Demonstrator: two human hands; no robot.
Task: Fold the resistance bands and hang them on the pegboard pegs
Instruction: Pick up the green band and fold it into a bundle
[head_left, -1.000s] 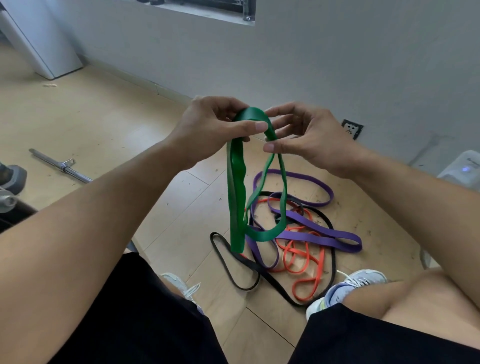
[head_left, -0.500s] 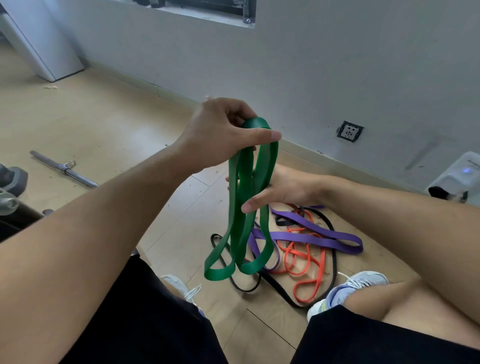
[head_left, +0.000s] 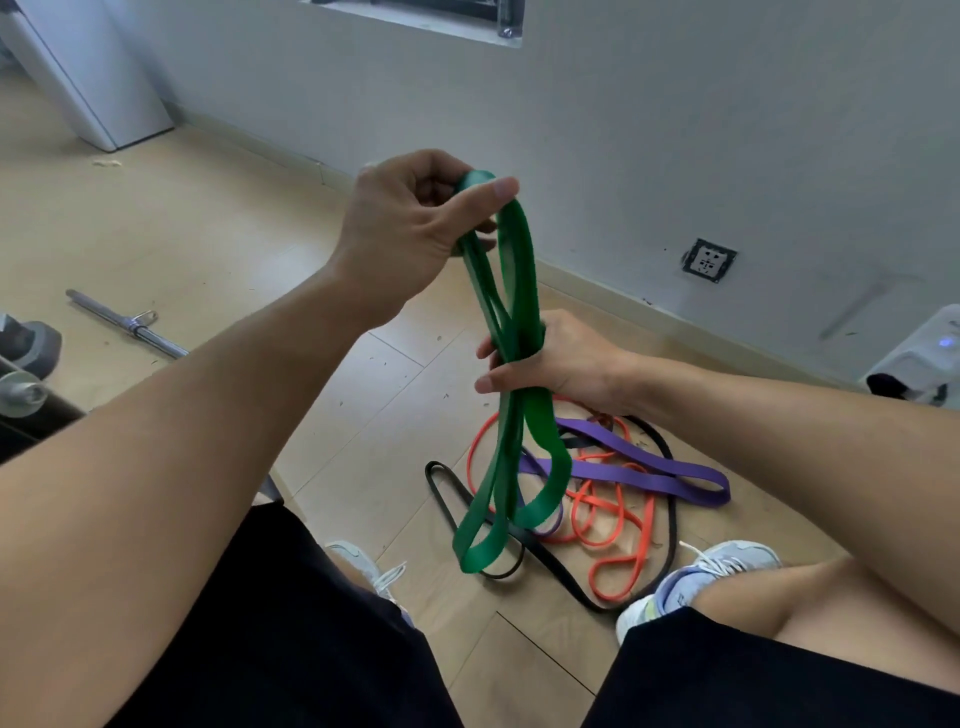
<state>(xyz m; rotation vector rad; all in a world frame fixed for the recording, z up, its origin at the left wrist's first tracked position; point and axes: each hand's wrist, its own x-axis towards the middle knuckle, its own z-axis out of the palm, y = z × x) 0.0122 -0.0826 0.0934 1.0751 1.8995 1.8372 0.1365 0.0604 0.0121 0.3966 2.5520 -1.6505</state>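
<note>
A green resistance band (head_left: 511, 291), folded into several hanging loops, is held up in front of me. My left hand (head_left: 410, 228) pinches its top fold between thumb and fingers. Lower down, my right hand (head_left: 556, 364) grips the bundled strands around their middle. The green loops dangle below that hand, above the floor. On the wooden floor lie a purple band (head_left: 654, 470), an orange band (head_left: 618, 530) and a black band (head_left: 550, 561), tangled together. No pegboard is in view.
My two shoes (head_left: 696, 577) stand beside the tangled bands. A steel bar (head_left: 124, 325) lies on the floor at left. A grey wall with a socket (head_left: 709, 259) runs behind. A white device (head_left: 919, 364) sits at right.
My right hand left the top fold, dropped and closed around the band's middle. My left hand kept the top and rose slightly. The loops hang lower and more gathered.
</note>
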